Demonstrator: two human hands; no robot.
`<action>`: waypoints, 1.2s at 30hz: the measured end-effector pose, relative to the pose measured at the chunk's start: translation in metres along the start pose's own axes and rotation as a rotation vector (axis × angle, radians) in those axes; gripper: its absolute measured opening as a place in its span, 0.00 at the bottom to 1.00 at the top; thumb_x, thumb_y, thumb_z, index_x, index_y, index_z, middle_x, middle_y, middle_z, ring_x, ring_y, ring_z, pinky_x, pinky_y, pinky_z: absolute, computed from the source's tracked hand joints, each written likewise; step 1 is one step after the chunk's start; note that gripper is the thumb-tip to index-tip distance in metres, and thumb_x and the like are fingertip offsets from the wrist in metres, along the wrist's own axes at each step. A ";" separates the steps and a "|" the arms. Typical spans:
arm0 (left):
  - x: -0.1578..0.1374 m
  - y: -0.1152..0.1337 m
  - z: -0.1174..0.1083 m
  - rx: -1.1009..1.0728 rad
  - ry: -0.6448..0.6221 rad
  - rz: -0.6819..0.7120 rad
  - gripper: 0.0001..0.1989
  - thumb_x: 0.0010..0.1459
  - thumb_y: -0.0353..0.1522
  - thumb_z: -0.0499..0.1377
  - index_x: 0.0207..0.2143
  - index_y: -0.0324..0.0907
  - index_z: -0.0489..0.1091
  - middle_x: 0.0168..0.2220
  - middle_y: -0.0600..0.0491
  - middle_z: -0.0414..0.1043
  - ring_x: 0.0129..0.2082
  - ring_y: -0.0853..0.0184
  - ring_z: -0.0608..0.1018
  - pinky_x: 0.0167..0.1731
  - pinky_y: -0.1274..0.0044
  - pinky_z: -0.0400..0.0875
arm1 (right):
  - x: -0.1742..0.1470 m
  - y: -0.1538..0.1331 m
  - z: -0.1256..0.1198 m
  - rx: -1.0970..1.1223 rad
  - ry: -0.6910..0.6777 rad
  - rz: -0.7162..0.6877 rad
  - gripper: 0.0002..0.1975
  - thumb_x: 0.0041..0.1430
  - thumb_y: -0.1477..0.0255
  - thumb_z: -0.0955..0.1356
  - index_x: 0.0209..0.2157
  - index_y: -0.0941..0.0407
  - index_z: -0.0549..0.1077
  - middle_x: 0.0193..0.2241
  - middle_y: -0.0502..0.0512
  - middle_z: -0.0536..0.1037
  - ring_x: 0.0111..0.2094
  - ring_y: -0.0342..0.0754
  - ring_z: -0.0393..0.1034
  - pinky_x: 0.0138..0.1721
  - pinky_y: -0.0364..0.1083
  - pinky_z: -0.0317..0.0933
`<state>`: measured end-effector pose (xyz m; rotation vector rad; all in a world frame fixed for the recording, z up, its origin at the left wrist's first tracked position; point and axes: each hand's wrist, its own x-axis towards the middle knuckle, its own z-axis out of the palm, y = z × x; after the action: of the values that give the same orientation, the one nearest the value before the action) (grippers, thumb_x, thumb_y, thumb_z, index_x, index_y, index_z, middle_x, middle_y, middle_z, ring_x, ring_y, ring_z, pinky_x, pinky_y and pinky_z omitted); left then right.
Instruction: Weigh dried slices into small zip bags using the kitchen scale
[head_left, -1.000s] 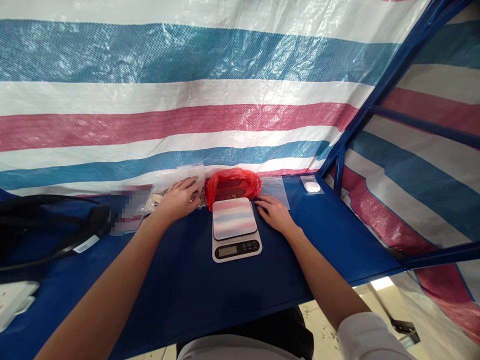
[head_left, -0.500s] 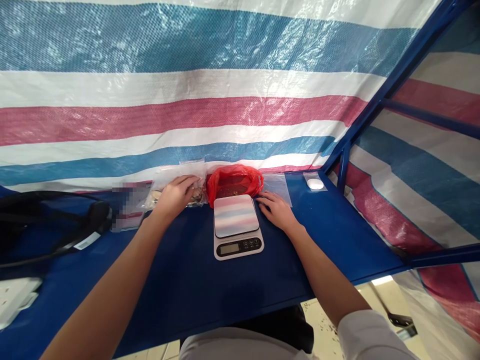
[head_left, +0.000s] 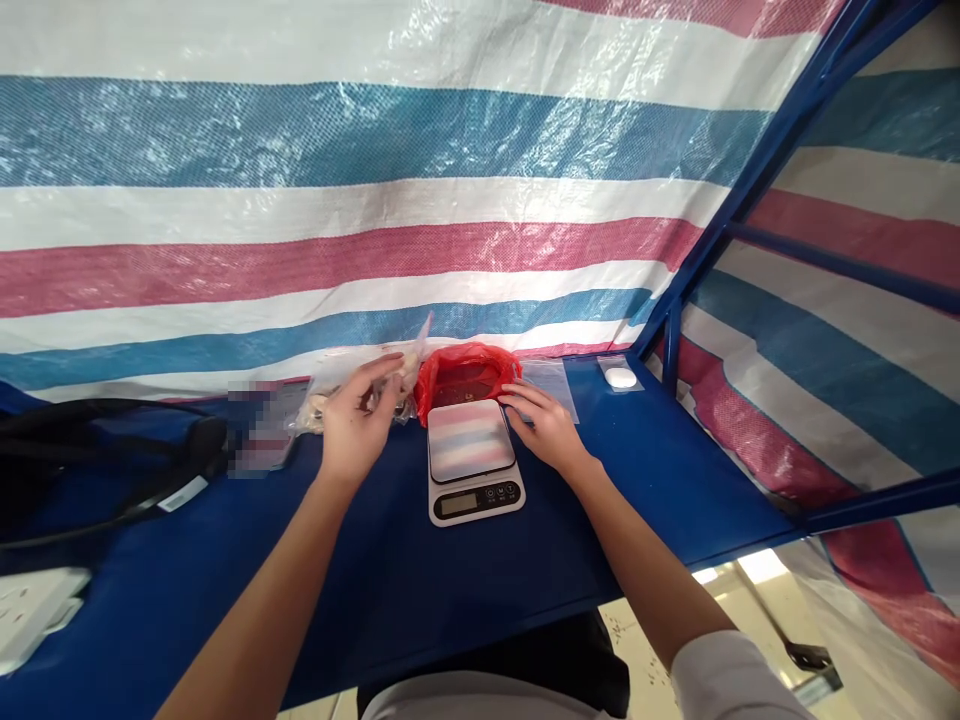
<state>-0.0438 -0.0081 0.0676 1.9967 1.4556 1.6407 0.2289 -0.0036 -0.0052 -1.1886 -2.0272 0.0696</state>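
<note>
Since a second ago the left hand (head_left: 358,425) has lifted off the blue table (head_left: 375,570), its fingers now pinched on the clear plastic bag of pale pieces (head_left: 352,378), raising the bag's edge. The right hand (head_left: 546,425) lies flat, fingers spread and holding nothing, beside the one white digital scale (head_left: 471,460). One crumpled red plastic bag (head_left: 466,368) sits behind the scale, one flat clear sachet (head_left: 553,380) just right of it.

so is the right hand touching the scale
Cannot tell. In the head view the right hand lies flat on the table beside the scale, its thumb edge right against the platform, with no clear gap or contact.
</note>
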 end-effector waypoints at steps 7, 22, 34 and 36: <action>-0.030 -0.004 0.036 -0.484 -0.080 -0.255 0.17 0.55 0.42 0.68 0.44 0.43 0.78 0.45 0.48 0.81 0.43 0.60 0.81 0.46 0.69 0.77 | 0.018 -0.021 0.019 0.311 0.137 0.170 0.18 0.69 0.66 0.62 0.54 0.49 0.76 0.57 0.53 0.76 0.60 0.52 0.70 0.61 0.52 0.67; -0.049 -0.034 0.043 -0.903 -0.125 -0.719 0.22 0.44 0.38 0.74 0.42 0.44 0.77 0.39 0.51 0.82 0.35 0.65 0.82 0.34 0.74 0.79 | 0.009 -0.016 0.035 0.955 0.132 0.556 0.18 0.51 0.58 0.76 0.41 0.53 0.80 0.38 0.53 0.83 0.33 0.50 0.80 0.31 0.46 0.75; -0.050 -0.049 0.030 -0.300 -0.072 -0.262 0.18 0.55 0.41 0.67 0.45 0.41 0.76 0.45 0.47 0.78 0.45 0.60 0.80 0.48 0.68 0.76 | 0.010 -0.023 0.029 1.023 0.094 0.718 0.22 0.42 0.56 0.78 0.35 0.55 0.80 0.33 0.53 0.82 0.28 0.50 0.80 0.20 0.42 0.72; -0.047 -0.045 0.027 -0.111 -0.045 -0.068 0.14 0.58 0.39 0.65 0.45 0.42 0.77 0.47 0.47 0.78 0.47 0.60 0.79 0.52 0.67 0.73 | 0.010 -0.024 0.028 1.027 0.066 0.712 0.22 0.44 0.56 0.77 0.37 0.56 0.80 0.35 0.53 0.82 0.30 0.51 0.80 0.21 0.42 0.73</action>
<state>-0.0431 -0.0090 -0.0030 1.8917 1.3700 1.6012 0.1911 -0.0009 -0.0092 -1.0860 -1.0988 1.2264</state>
